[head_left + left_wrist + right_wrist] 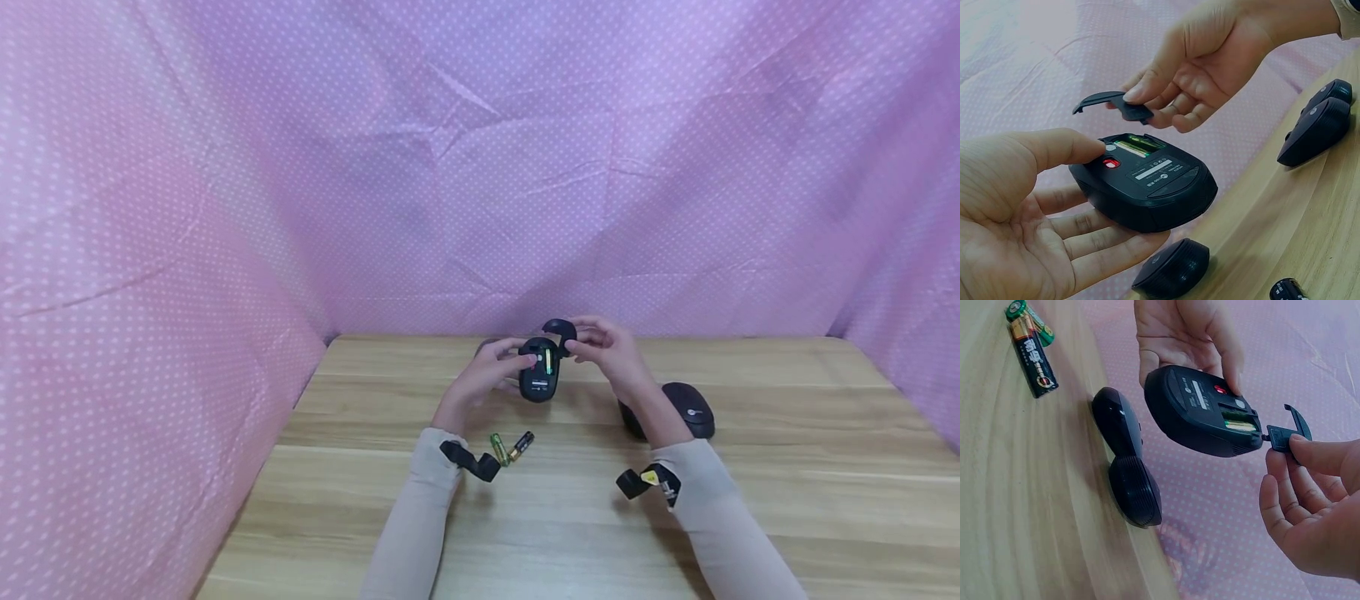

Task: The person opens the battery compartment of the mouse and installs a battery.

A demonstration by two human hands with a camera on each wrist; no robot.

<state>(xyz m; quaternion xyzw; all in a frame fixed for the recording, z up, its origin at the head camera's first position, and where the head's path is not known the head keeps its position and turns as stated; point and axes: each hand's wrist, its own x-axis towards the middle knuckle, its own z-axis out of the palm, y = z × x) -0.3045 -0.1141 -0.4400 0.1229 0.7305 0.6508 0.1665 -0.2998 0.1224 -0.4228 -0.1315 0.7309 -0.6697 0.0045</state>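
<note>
My left hand [1041, 206] holds a black computer mouse [1147, 194] underside up, thumb on its base near a red-lit sensor window and fingers beneath. Its battery compartment is uncovered, and a green-and-gold battery [1239, 425] lies inside. Between thumb and fingertips my right hand [611, 354] pinches the black battery cover [1113, 103], a thin piece with a curved arm. The cover is close to the compartment end of the mouse. In the head view both hands are raised over the far part of the table.
On the wooden table [360, 483] lie a green battery [499, 448] and a black-and-gold battery [521, 445], near the left wrist. More black mice [690, 408] stand by the right forearm, which partly hides them. A pink dotted cloth [480, 208] hangs behind the table.
</note>
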